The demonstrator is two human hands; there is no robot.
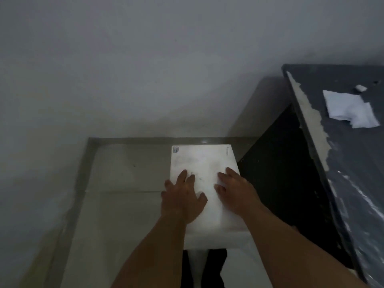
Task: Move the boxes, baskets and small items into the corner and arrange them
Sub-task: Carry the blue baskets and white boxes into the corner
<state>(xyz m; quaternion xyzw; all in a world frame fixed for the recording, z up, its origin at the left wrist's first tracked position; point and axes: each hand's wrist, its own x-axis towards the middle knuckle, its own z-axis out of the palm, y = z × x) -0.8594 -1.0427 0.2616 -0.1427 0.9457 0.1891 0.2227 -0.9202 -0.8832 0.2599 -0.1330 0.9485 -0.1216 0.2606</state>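
Note:
A white rectangular box (204, 163) stands on the pale tiled floor (128, 175) close to the wall, with a small label at its far left corner. My left hand (182, 196) lies flat on the box's near left part, fingers spread. Flat on its right part lies my right hand (234, 188), also with fingers apart. Neither hand is closed around the box. The box's right side is against the dark side of the table. No baskets or small task items show on the floor.
A grey wall (145, 69) fills the far side, with a skirting strip (166, 140) along the floor. A dark table (353, 152) with a worn edge stands at the right, carrying white papers (349, 109) and a small white object (360, 88). My legs are below the box.

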